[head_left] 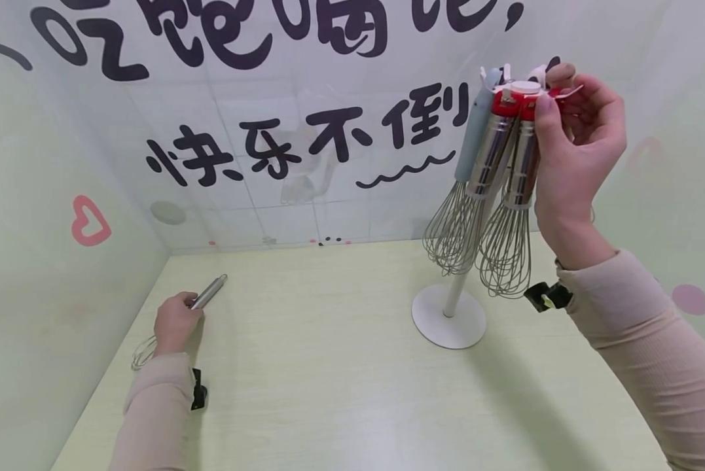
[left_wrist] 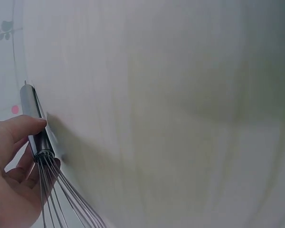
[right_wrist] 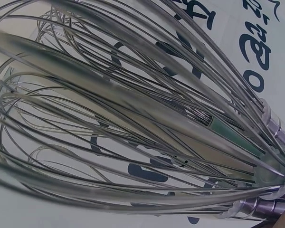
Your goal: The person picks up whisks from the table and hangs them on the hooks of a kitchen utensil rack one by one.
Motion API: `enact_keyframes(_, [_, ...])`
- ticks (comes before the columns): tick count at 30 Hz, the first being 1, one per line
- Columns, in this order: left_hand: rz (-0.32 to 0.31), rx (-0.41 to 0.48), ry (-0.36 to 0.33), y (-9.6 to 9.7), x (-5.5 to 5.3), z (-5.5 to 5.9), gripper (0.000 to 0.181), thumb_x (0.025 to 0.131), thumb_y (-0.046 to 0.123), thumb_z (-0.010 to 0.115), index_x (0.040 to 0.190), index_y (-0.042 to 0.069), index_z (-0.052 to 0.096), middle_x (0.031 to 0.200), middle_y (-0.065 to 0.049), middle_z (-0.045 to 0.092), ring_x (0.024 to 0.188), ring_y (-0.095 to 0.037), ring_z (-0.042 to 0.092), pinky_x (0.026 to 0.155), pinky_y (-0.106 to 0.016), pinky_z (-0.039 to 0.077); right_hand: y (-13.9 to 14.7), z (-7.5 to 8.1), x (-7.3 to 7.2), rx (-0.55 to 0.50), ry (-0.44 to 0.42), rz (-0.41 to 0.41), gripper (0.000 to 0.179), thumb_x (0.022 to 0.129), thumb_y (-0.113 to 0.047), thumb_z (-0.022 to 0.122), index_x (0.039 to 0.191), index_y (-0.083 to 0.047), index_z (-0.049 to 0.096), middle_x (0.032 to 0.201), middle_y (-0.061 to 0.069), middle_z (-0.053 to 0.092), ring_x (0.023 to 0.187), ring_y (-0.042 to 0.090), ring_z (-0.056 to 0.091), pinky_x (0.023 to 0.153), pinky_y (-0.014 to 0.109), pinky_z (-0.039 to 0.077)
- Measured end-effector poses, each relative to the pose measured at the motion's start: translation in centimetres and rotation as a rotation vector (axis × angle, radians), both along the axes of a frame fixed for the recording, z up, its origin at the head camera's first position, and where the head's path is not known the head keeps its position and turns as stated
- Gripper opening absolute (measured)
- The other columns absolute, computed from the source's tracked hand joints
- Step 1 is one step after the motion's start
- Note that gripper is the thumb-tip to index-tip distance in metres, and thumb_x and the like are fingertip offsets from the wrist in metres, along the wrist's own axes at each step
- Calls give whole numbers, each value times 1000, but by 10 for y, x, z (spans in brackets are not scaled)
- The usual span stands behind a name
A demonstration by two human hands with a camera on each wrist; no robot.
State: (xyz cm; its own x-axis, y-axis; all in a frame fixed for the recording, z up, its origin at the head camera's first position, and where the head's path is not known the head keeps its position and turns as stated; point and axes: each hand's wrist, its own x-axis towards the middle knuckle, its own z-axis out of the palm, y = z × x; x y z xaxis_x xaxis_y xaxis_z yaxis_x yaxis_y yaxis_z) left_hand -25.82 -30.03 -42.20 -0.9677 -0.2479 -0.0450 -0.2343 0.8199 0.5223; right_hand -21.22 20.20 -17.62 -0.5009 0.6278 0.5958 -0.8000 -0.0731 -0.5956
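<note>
At the left of the table my left hand (head_left: 175, 324) grips a steel whisk (head_left: 209, 292) by its handle, thumb along one side. In the left wrist view the wire loops fan out below that handle (left_wrist: 31, 102). On the right, my right hand (head_left: 582, 147) is up at the top of a white whisk stand (head_left: 449, 320). Its thumb and curled fingers pinch the red-capped top of a steel-handled whisk (head_left: 523, 160) by the hooks. Beside it hang another red-capped steel whisk (head_left: 489, 157) and one with a light blue handle (head_left: 472, 137). Whisk wires (right_wrist: 133, 104) fill the right wrist view.
The stand's round white base (head_left: 429, 333) rests on the pale wooden table (head_left: 317, 366). White walls enclose the table at the back and sides, with large black lettering (head_left: 334, 131) on the back wall. A pink heart (head_left: 84, 229) marks the left wall.
</note>
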Motion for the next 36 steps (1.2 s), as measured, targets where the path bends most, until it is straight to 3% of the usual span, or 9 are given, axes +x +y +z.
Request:
enact_keyframes(6, [-19,8,0,-2,-1,1,47,87,6,54,131,-8,46,124,-32,53,102,-43,56,79,-48,47,-3,2,4,-22,-8,17,30,74,0,69,102,-2,59,94,7,58,87,17,51,81,23,45])
enact_keyframes(18, [-51,21,84,4,-5,14,45,86,6,51,129,-7,49,121,-31,56,97,-40,56,69,-37,43,-10,7,13,-52,-18,26,29,74,2,68,101,-2,58,94,7,58,86,16,52,82,22,46])
enact_keyframes(28, [-77,87,154,25,-16,32,46,87,3,52,132,-6,47,125,-30,55,106,-43,56,80,-48,49,-10,7,13,-47,-16,26,30,74,1,69,102,-1,58,94,6,59,86,15,52,82,22,46])
enact_keyframes(36, [-89,157,216,46,-19,46,46,86,4,54,131,-5,49,122,-29,57,104,-39,58,69,-26,46,-12,8,14,-50,-7,35,28,75,3,68,100,-1,58,95,7,59,84,15,51,80,22,45])
